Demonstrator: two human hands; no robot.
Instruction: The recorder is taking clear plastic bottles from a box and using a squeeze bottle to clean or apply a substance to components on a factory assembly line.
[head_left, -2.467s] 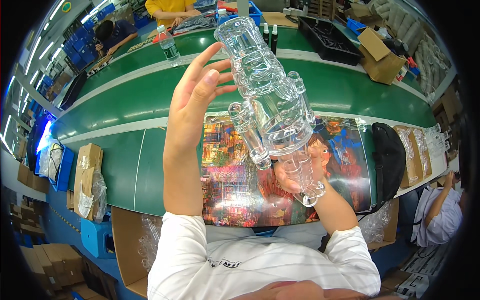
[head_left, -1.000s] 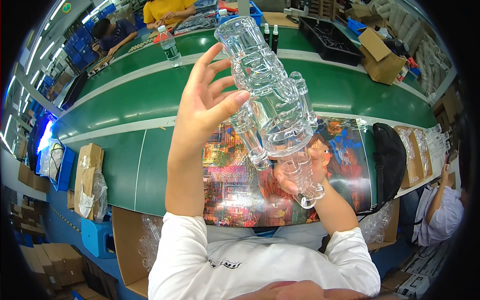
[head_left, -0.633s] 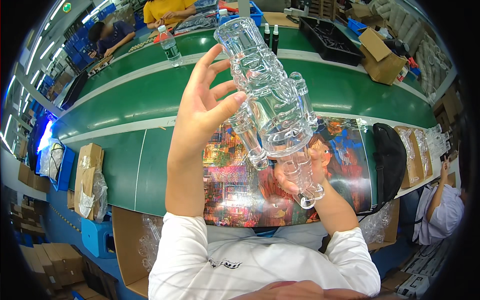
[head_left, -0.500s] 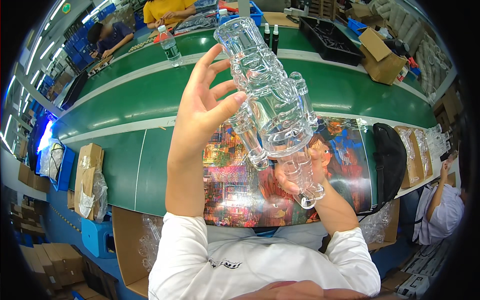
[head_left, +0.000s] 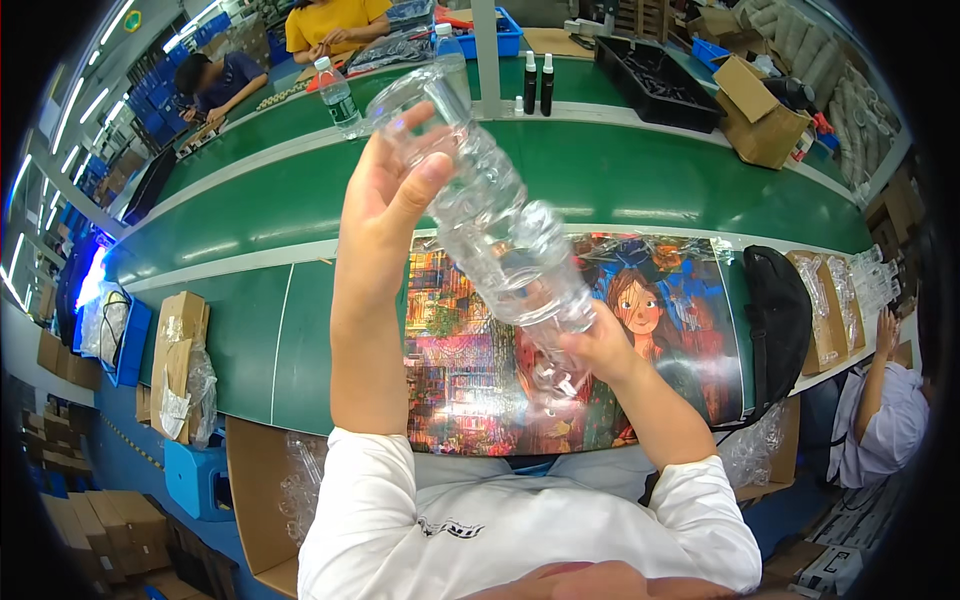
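I hold a tall clear glass figure (head_left: pixel 500 235) up in front of me, tilted with its top toward the upper left. My right hand (head_left: pixel 598 345) grips its lower end. My left hand (head_left: pixel 390 185) is raised along its upper part, fingers spread and touching the glass near the top. Below the figure lies a colourful picture sheet (head_left: pixel 470 360) in clear wrap, on the green table (head_left: pixel 250 330).
A black pouch (head_left: pixel 778 315) lies right of the sheet. Cardboard boxes (head_left: pixel 178 350) with plastic bags sit at the left edge. On the far bench (head_left: pixel 620 170) stand water bottles (head_left: pixel 336 90), two dark bottles (head_left: pixel 536 82), a black tray (head_left: pixel 655 75) and a box (head_left: pixel 760 115). Other people sit beyond and at the right.
The glass figure has tipped and swung left, its top now further left and lower. My left hand followed it; my right hand shifted slightly right.
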